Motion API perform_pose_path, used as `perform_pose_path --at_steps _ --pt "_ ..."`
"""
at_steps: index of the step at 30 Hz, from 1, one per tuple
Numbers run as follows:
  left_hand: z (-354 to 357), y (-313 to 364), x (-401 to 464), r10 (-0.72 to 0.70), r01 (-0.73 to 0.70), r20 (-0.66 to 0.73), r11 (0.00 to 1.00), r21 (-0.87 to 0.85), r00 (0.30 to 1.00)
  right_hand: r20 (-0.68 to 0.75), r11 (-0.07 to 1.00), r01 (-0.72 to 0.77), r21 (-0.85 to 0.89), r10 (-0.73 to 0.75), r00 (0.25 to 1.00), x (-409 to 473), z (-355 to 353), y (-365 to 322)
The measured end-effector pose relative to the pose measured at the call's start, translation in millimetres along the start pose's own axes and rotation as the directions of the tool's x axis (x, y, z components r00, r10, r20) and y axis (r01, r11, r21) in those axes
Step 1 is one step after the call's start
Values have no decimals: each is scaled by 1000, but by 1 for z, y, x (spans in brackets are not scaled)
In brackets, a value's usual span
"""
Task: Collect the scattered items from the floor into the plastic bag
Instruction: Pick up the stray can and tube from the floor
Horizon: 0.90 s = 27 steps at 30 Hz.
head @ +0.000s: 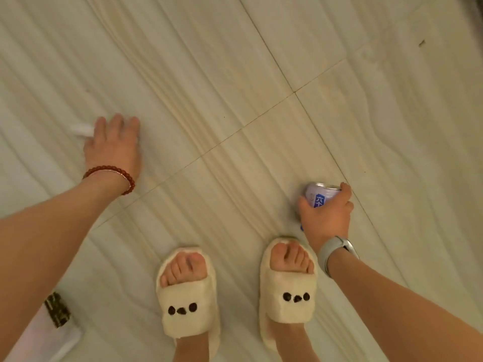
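Observation:
My right hand (326,215) grips a white and blue drink can (320,195), fingers curled round its side, just above the tiled floor. My left hand (113,142) reaches down to the floor at the left with a red bead bracelet on the wrist. A small white crumpled item (81,129) shows beside its fingers; blur hides whether the fingers hold it. No plastic bag is in view.
My two feet in cream fluffy slippers (188,304) (288,291) stand at the bottom centre. A white flat object with a dark patterned band (57,309) lies at the bottom left under my forearm. A small dark speck (421,43) sits on the pale tiles at top right.

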<state>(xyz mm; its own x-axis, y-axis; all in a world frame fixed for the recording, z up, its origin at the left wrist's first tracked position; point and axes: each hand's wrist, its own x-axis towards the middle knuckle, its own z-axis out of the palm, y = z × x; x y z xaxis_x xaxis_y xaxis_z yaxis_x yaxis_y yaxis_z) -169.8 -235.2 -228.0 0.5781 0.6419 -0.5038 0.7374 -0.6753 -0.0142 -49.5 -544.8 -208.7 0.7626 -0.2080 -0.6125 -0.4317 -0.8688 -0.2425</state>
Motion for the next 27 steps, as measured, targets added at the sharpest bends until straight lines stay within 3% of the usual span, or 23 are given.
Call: perform_pose_path --at_steps 3,5,7,9,14,17,20,23,27 --pt "3 -5 -15 -42 42 -129 999 -1 991 98 997 70 -39 -65 993 -3 -11 1" --pt "-7 1 -36 -124 114 -68 984 -137 990 171 994 81 -77 -67 983 -10 -24 -7" --pt "-25 12 -63 -229 231 50 896 -378 972 224 996 45 -73 -27 974 -26 -36 -21" --pt "-46 22 -97 -244 276 131 803 -529 961 278 996 33 -82 -9 960 -51 -48 -40" --pt "-116 10 -182 -199 287 208 712 -641 958 502 956 189 -223 -54 863 -131 -78 -103" --pt "-162 -27 -221 -273 288 148 596 -749 951 629 885 351 -307 -89 772 -184 -87 -150" --pt "-204 -80 -255 -482 370 147 410 -833 864 704 795 501 -342 -136 697 -237 -87 -194" --pt "-237 -140 -290 -671 446 222 179 -877 707 727 766 569 -298 -204 656 -293 -81 -231" --pt "-254 -213 -338 -770 393 310 -84 -916 558 763 755 612 -234 -247 597 -371 -66 -262"
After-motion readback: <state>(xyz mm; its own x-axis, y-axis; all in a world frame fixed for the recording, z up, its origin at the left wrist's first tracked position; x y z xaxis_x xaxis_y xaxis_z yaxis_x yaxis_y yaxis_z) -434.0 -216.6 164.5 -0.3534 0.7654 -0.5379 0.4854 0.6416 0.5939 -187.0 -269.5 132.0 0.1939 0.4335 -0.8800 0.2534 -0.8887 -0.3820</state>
